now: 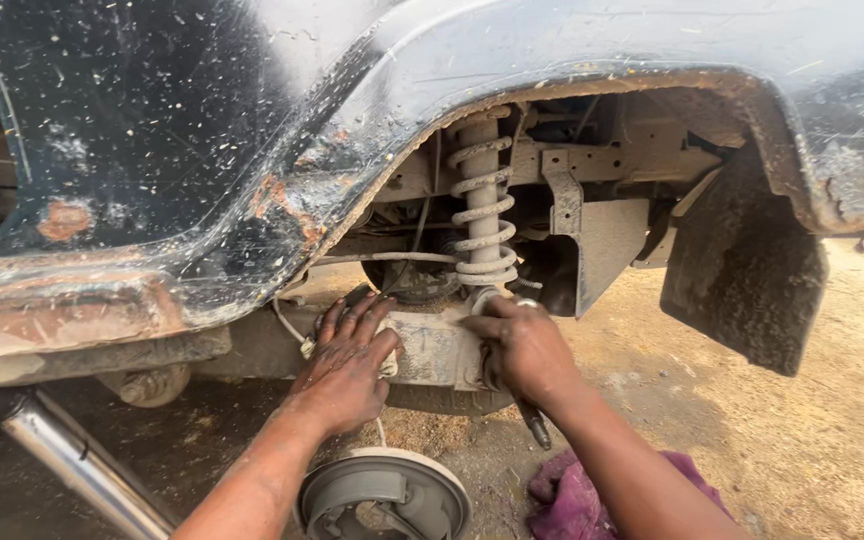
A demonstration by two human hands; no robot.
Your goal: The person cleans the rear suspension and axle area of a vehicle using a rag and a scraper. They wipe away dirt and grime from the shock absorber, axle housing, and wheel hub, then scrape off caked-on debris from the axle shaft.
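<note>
Dirt yard, rusty wheel arch (282,215) overhead. Left hand (347,365) lies flat, released, on the axle beam (432,350); right hand (524,350) is clenched on a dark tool (535,428) just beside the coil spring (482,200) base. Looks like fastener work at the spring seat; next move needs steady torque.

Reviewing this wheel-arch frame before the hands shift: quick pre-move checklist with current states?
1. Left hand flat on the dusty metal axle beam: ok.
2. Right hand at the base of the pale coil spring, gripping a dark tool: ok; tool type cannot tell.
3. Spring seated at its lower end: cannot tell, hand covers it.
4. Vehicle support: cannot tell, no stand visible.
5. Round grey brake backing plate uncovered below the hands: ok.
6. Purple rag on the dirt by the right forearm: ok.
</note>
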